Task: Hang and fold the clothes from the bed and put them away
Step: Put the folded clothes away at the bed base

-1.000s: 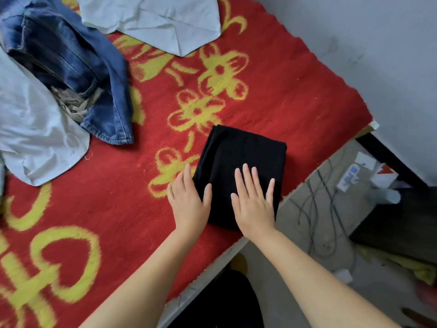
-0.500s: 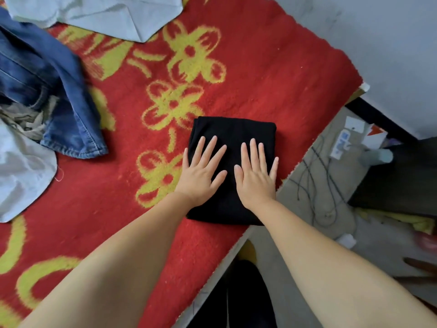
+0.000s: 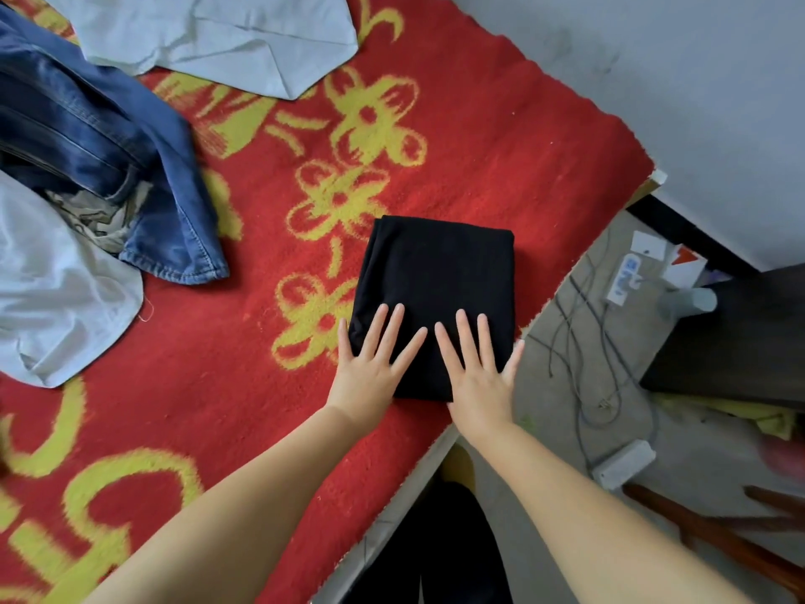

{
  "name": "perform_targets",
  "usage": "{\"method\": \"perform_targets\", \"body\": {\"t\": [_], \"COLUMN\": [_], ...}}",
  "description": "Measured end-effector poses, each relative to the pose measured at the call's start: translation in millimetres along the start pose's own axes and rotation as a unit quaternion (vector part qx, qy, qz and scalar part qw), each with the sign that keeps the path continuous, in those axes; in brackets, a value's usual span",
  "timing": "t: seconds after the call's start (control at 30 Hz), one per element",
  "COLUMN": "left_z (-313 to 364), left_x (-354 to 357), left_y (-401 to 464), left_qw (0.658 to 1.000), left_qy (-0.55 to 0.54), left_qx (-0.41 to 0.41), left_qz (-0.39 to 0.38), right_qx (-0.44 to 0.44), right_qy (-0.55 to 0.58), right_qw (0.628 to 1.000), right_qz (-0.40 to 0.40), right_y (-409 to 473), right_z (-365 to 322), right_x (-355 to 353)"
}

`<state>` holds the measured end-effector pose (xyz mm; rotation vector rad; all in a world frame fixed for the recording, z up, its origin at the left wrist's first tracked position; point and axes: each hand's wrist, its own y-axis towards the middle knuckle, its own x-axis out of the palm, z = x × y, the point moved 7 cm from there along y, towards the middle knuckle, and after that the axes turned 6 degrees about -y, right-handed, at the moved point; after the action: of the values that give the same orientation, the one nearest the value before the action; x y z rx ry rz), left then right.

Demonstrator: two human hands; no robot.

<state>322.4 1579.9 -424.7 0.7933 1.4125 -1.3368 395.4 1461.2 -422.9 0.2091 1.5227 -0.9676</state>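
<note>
**Black garment folded, both palms pressing it flat**

The person is leaning over the bed (image 3: 479, 137) and flattening the black garment (image 3: 440, 289), which is sitting near the bed's edge as a tidy folded rectangle. The left hand (image 3: 370, 368) is lying on its near-left corner and the right hand (image 3: 477, 372) on its near-right corner, both with fingers straight and spread, gripping nothing. That's probably to squash the air out and set the creases so the fold holds when lifted. Keeping it by the edge likely makes it easy to scoop up.

Well left of the garment, jeans (image 3: 109, 141) are lying crumpled, with a pale shirt (image 3: 56, 294) just beside them and another pale top (image 3: 218, 32) further back. Those look unfolded, so there's plenty left. No drawer, basket or hanger is showing, so where it's all going can't be told.
</note>
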Motion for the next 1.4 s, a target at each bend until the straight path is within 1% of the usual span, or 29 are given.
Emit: {"method": "perform_targets", "body": {"t": [0.07,0.2,0.3,0.4,0.47,0.57,0.63,0.73,0.83,0.97,1.07,1.2,1.27,1.3,1.33,1.4], "left_z": [0.3,3.1,3.2,1.5,0.0,-6.9,-15.0,-30.9,-40.2,-32.7,-13.0,43.1,89.9,109.9,125.0,189.0], "left_x": [-1.6,-21.4,-55.1,-101.9,-131.3,-170.0,-182.7,-193.7,-193.1,-178.7,-161.5,-126.8,-105.5,-97.1,-89.8,-66.2], "left_y": [2.4,5.8,12.0,11.7,3.5,-29.9,-57.5,-111.0,-172.2,-282.9,-350.7,-474.7,-539.7,-564.2,-581.0,-641.9], "left_qw": [0.999,0.997,0.995,0.995,0.994,0.992,0.988,0.971,0.944,0.881,0.841,0.749,0.695,0.673,0.659,0.6], "left_qy": [-0.01,-0.029,-0.045,-0.058,-0.067,-0.067,-0.069,-0.073,-0.086,-0.112,-0.14,-0.177,-0.195,-0.203,-0.211,-0.226], "left_qx": [-0.018,-0.032,-0.046,-0.06,-0.072,-0.107,-0.14,-0.222,-0.314,-0.452,-0.514,-0.629,-0.683,-0.702,-0.713,-0.759], "left_qz": [-0.027,-0.058,-0.08,-0.059,-0.042,-0.006,0.015,0.043,0.061,0.082,0.088,0.105,0.108,0.112,0.115,0.112], "right_qx": [0.006,-0.017,-0.02,-0.023,-0.04,-0.092,-0.138,-0.226,-0.315,-0.444,-0.509,-0.62,-0.67,-0.686,-0.699,-0.744], "right_qy": [0.009,0.039,0.063,0.054,0.038,0.016,0.003,-0.021,-0.061,-0.138,-0.187,-0.244,-0.27,-0.274,-0.277,-0.294], "right_qw": [1.0,0.999,0.997,0.998,0.998,0.995,0.989,0.971,0.943,0.879,0.834,0.737,0.683,0.665,0.65,0.589], "right_qz": [-0.017,-0.031,-0.032,-0.013,0.006,0.043,0.062,0.077,0.085,0.106,0.104,0.11,0.106,0.106,0.106,0.111], "right_y": [5.2,3.3,2.9,1.0,-4.1,-20.7,-31.7,-51.1,-74.3,-136.0,-184.5,-295.6,-364.6,-393.0,-415.3,-494.5], "right_z": [0.3,4.3,15.1,24.4,25.7,15.2,-1.6,-39.4,-84.6,-159.2,-202.0,-265.4,-286.6,-293.2,-296.6,-302.2], "right_x": [-3.7,-21.0,-52.0,-96.2,-127.2,-172.4,-192.3,-216.5,-231.7,-237.4,-229.0,-197.9,-169.2,-158.3,-150.9,-112.5]}}
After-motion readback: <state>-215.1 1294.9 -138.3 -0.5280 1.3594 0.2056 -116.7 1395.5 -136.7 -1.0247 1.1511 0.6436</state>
